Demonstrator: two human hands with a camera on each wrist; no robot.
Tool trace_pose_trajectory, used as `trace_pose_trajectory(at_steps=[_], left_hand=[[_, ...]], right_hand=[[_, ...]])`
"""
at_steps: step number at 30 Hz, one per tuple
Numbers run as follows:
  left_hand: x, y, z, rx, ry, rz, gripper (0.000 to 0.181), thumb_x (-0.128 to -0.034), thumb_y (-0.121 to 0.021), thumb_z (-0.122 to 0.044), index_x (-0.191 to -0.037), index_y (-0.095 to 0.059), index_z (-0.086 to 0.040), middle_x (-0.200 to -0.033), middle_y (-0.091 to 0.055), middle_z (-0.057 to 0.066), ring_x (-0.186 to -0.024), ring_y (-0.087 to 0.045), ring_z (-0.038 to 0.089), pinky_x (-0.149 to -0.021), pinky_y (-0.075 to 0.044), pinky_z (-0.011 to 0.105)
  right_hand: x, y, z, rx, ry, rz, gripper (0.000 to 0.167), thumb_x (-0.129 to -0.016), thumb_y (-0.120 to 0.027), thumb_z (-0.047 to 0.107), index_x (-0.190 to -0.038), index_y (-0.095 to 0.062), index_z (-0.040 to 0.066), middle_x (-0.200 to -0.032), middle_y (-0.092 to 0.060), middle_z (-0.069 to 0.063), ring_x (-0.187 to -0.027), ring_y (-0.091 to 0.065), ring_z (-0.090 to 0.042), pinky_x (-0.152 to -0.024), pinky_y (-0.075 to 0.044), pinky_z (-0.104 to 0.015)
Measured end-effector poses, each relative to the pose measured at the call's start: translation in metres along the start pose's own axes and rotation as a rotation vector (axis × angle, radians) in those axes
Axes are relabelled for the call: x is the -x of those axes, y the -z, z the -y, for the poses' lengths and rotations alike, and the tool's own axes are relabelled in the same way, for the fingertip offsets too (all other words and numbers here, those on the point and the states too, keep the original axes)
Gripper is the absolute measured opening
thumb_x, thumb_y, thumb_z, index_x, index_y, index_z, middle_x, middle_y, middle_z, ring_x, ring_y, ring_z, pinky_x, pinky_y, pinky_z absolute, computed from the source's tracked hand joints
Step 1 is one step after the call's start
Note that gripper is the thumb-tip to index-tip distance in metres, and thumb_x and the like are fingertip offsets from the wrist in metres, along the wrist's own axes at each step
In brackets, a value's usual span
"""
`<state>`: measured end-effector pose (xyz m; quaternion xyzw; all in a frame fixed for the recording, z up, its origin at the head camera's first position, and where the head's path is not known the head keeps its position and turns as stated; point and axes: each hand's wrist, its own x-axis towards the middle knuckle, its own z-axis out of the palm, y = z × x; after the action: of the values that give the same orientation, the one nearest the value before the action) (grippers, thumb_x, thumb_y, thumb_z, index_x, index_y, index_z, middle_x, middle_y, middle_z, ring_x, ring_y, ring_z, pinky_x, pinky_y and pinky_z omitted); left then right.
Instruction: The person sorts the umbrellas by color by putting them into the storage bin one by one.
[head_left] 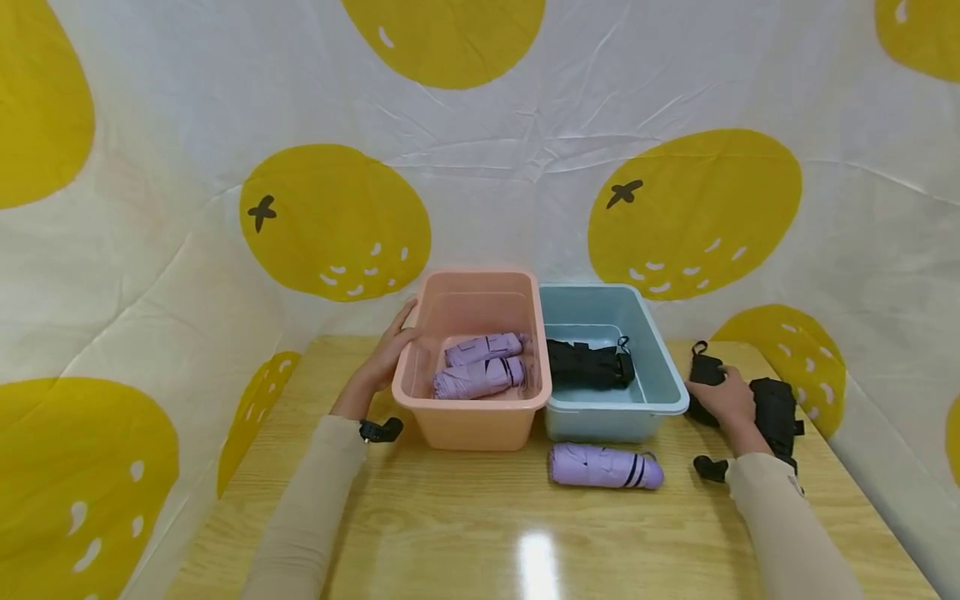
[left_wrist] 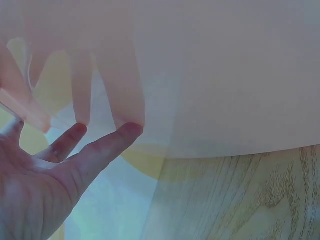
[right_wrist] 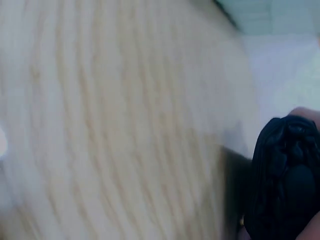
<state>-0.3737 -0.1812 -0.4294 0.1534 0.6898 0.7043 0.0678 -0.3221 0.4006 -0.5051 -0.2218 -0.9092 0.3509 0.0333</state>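
At the right side of the table, my right hand [head_left: 731, 400] grips a black folded umbrella [head_left: 706, 370] with a wrist loop at its far end. In the right wrist view the end of this black umbrella [right_wrist: 285, 175] shows between finger and thumb. Another black folded umbrella [head_left: 776, 412] lies just right of that hand. My left hand [head_left: 385, 360] touches the outer left side of the pink basin [head_left: 468, 425], its fingers [left_wrist: 107, 147] extended against the wall. Inside that basin lie two purple folded umbrellas [head_left: 480, 379].
A light blue basin [head_left: 600, 425] stands against the pink one and holds a black folded umbrella [head_left: 588, 367]. In front of it a purple folded umbrella [head_left: 606, 466] lies on the wooden table [head_left: 450, 525]. A patterned cloth [head_left: 495, 208] hangs behind and at both sides.
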Motion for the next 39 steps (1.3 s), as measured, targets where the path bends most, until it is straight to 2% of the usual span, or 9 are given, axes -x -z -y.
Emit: trace_pose_trajectory(at_steps=[3,6,11,16,21,26,30,34,39], left_hand=[[0.002,-0.001,-0.004,0.005,0.006,-0.002,0.062,-0.1047,-0.041,-0.017,-0.157,-0.011,-0.030,-0.152,-0.023,0.028,-0.124,-0.040,0.041,-0.106,-0.027,0.059],[0.004,-0.003,-0.011,0.020,0.018,0.012,0.063,-0.1046,-0.039,-0.013,-0.158,-0.008,-0.026,-0.155,-0.018,0.026,-0.125,-0.038,0.042,-0.106,-0.025,0.060],[0.008,-0.006,-0.018,0.029,0.037,0.034,0.064,-0.1044,-0.037,-0.010,-0.158,-0.004,-0.021,-0.156,-0.014,0.025,-0.126,-0.039,0.041,-0.106,-0.025,0.061],[0.005,-0.005,-0.011,0.025,0.020,0.007,0.063,-0.1046,-0.039,-0.013,-0.158,-0.007,-0.024,-0.159,-0.013,0.015,-0.130,-0.035,0.040,-0.107,-0.026,0.058],[0.003,-0.004,-0.001,0.007,-0.004,-0.006,0.063,-0.1049,-0.040,-0.017,-0.158,-0.008,-0.028,-0.160,-0.011,0.010,-0.136,-0.028,0.041,-0.109,-0.025,0.055],[0.003,-0.004,0.001,-0.003,-0.041,-0.020,0.062,-0.1046,-0.039,-0.015,-0.158,-0.009,-0.026,-0.160,-0.011,0.010,-0.138,-0.023,0.045,-0.109,-0.024,0.055],[0.002,-0.004,0.000,0.002,-0.059,-0.019,0.061,-0.1047,-0.038,-0.015,-0.158,-0.010,-0.024,-0.160,-0.011,0.010,-0.139,-0.021,0.045,-0.109,-0.023,0.056],[0.002,-0.005,0.002,0.005,-0.044,-0.013,0.061,-0.1051,-0.039,-0.017,-0.158,-0.009,-0.025,-0.161,-0.009,0.008,-0.139,-0.021,0.044,-0.110,-0.023,0.055],[0.001,-0.005,0.001,-0.019,-0.050,-0.028,0.059,-0.1054,-0.037,-0.015,-0.158,-0.011,-0.025,-0.160,-0.009,0.007,-0.140,-0.022,0.042,-0.110,-0.022,0.055]], right_hand=[[0.003,0.005,0.003,-0.120,0.009,0.035,0.104,-0.084,-0.066,0.053,-0.152,-0.013,-0.004,-0.151,-0.016,-0.036,-0.133,-0.022,-0.055,-0.102,-0.027,-0.066],[0.008,0.016,0.009,-0.180,0.041,0.088,0.100,-0.086,-0.064,0.051,-0.153,-0.013,-0.004,-0.151,-0.011,-0.036,-0.134,-0.018,-0.056,-0.100,-0.027,-0.067],[0.014,0.041,0.020,-0.221,0.178,0.130,0.094,-0.091,-0.060,0.048,-0.152,-0.014,-0.005,-0.148,-0.014,-0.040,-0.128,-0.024,-0.058,-0.095,-0.032,-0.069],[0.020,0.063,0.039,-0.243,0.293,0.164,0.090,-0.093,-0.060,0.045,-0.152,-0.013,-0.004,-0.141,-0.022,-0.041,-0.117,-0.034,-0.056,-0.087,-0.038,-0.066],[0.025,0.078,0.060,-0.222,0.365,0.176,0.087,-0.093,-0.063,0.042,-0.152,-0.017,-0.002,-0.135,-0.030,-0.040,-0.101,-0.049,-0.048,-0.073,-0.051,-0.046],[0.030,0.087,0.085,-0.210,0.431,0.158,0.083,-0.091,-0.066,0.041,-0.152,-0.023,0.003,-0.133,-0.034,-0.035,-0.091,-0.054,-0.040,-0.063,-0.052,-0.029],[0.035,0.090,0.106,-0.200,0.464,0.198,0.083,-0.090,-0.067,0.041,-0.153,-0.024,0.007,-0.136,-0.033,-0.033,-0.099,-0.052,-0.043,-0.067,-0.052,-0.033],[0.035,0.089,0.126,-0.186,0.502,0.247,0.082,-0.090,-0.069,0.040,-0.153,-0.026,0.010,-0.139,-0.033,-0.030,-0.112,-0.044,-0.045,-0.077,-0.051,-0.041],[0.028,0.080,0.151,-0.185,0.576,0.322,0.076,-0.088,-0.072,0.034,-0.149,-0.033,0.013,-0.137,-0.038,-0.024,-0.114,-0.043,-0.040,-0.080,-0.051,-0.043]])
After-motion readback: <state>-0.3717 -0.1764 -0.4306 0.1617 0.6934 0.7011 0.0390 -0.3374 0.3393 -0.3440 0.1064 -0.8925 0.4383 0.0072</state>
